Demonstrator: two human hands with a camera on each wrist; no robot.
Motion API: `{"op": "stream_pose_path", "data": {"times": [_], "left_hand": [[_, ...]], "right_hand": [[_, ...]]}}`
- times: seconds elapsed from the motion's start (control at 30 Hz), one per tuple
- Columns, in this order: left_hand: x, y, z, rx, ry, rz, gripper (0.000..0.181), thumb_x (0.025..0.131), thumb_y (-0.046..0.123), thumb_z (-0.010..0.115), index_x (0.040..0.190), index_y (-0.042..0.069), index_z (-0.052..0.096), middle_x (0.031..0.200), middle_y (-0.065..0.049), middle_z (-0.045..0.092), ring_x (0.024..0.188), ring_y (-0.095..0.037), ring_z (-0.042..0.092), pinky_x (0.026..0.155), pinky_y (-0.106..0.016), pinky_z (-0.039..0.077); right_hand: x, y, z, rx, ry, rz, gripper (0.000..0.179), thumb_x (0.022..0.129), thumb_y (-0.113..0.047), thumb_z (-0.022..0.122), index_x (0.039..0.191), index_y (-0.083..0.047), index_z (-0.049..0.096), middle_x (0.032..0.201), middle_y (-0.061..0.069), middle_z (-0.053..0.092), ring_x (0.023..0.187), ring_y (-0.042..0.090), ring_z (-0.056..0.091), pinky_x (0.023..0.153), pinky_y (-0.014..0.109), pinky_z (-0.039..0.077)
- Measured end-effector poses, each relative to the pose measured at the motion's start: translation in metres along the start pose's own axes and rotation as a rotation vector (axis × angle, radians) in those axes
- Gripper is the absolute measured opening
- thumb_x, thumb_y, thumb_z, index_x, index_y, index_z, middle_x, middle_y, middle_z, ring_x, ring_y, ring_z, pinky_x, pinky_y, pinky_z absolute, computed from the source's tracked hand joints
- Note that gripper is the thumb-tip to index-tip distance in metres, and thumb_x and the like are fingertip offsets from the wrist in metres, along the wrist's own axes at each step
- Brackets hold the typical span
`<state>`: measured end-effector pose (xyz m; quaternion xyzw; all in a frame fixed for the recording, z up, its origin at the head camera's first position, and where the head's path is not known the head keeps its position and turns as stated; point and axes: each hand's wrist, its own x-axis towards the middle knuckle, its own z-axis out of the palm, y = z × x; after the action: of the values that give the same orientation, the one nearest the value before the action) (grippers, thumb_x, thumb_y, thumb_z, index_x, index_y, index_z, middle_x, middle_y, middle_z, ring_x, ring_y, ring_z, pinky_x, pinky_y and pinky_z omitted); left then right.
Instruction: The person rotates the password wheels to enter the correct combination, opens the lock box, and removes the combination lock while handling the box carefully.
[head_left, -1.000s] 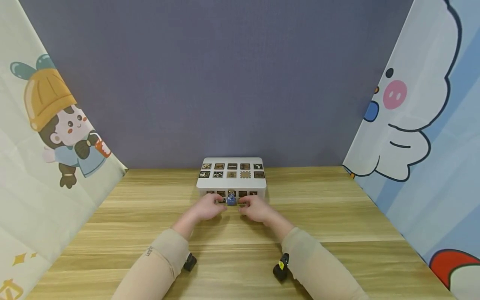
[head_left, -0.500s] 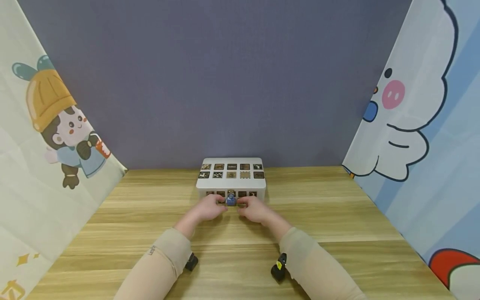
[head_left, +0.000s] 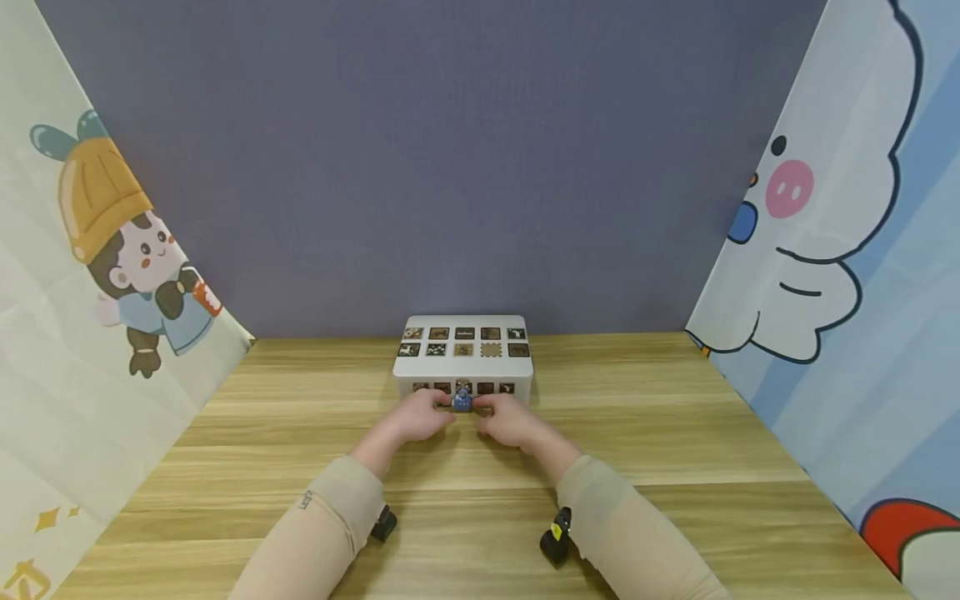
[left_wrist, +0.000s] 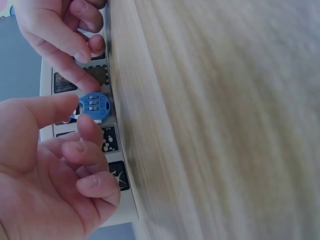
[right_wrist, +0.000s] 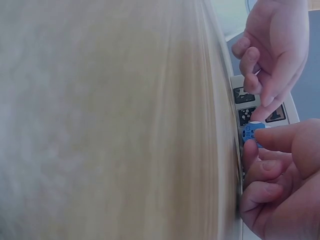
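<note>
A small blue combination padlock (head_left: 462,402) hangs at the front latch of a white box (head_left: 465,367) patterned with dark picture stamps. Three number dials show on its face in the left wrist view. My left hand (head_left: 416,415) holds the padlock at its left side, index fingertip against it. On the opposite side my right hand (head_left: 510,419) meets the padlock with its index finger. Both thumbs stay low near its front, and the other fingers are curled. In the right wrist view the right thumb (right_wrist: 270,137) covers part of the padlock.
The box stands at the back of a wood-grain table (head_left: 450,517), near a grey-purple back panel (head_left: 465,167). Cartoon-printed curtains (head_left: 810,275) close off both sides. A small black camera (head_left: 384,523) sits at the left wrist, another (head_left: 557,537) at the right.
My right hand has shifted slightly left, its index finger now closer against the padlock. The left hand stays almost still, and the box has not moved.
</note>
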<state>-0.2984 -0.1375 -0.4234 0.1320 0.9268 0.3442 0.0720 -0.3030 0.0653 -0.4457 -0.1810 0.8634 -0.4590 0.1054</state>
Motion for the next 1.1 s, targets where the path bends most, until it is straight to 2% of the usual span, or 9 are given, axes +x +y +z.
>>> {"op": "stream_pose_path", "data": {"times": [0.13,0.3,0.53,0.8,1.1], "left_hand": [[0.0019,-0.0016,0.0006,0.020,0.015,0.028,0.032,0.091,0.013,0.070,0.120,-0.002,0.069,0.121,-0.018,0.068,0.107,-0.032,0.063,0.093,-0.047,0.051],[0.0016,-0.0013,0.0001,0.028,0.016,0.050,0.022,0.091,0.011,0.070,0.110,0.000,0.071,0.106,-0.012,0.069,0.091,-0.025,0.061,0.083,-0.041,0.052],[0.0029,-0.0012,0.0004,-0.002,0.003,0.039,0.011,0.093,0.014,0.070,0.099,0.005,0.070,0.089,-0.005,0.065,0.077,-0.020,0.058,0.070,-0.034,0.049],[0.0065,-0.0021,0.0014,0.032,0.029,0.050,0.007,0.092,0.014,0.072,0.092,0.008,0.069,0.094,-0.005,0.067,0.080,-0.020,0.058,0.074,-0.036,0.049],[0.0094,-0.0016,0.0031,0.066,0.050,0.067,0.009,0.092,0.016,0.072,0.090,0.008,0.068,0.095,-0.006,0.068,0.080,-0.019,0.059,0.076,-0.037,0.050]], "right_hand": [[0.0000,-0.0001,0.0009,0.008,-0.001,0.008,0.047,0.091,0.000,0.066,0.136,0.007,0.058,0.085,0.008,0.065,0.059,0.012,0.048,0.054,0.024,0.040],[0.0005,0.0001,0.0021,0.024,-0.001,0.021,0.044,0.093,0.000,0.064,0.136,0.007,0.058,0.078,0.010,0.067,0.057,0.010,0.048,0.053,0.023,0.038],[0.0021,-0.0004,0.0027,0.065,-0.003,0.050,0.040,0.095,-0.001,0.059,0.135,0.003,0.061,0.069,0.009,0.062,0.050,0.009,0.041,0.048,0.022,0.033],[0.0014,-0.0017,0.0017,0.100,-0.003,0.107,0.041,0.096,-0.005,0.054,0.136,-0.002,0.062,0.064,0.004,0.056,0.042,0.007,0.031,0.039,0.022,0.025],[0.0008,-0.0008,0.0011,0.098,-0.008,0.086,0.036,0.098,-0.010,0.056,0.133,-0.001,0.064,0.064,0.002,0.054,0.043,0.007,0.030,0.039,0.022,0.025]]}}
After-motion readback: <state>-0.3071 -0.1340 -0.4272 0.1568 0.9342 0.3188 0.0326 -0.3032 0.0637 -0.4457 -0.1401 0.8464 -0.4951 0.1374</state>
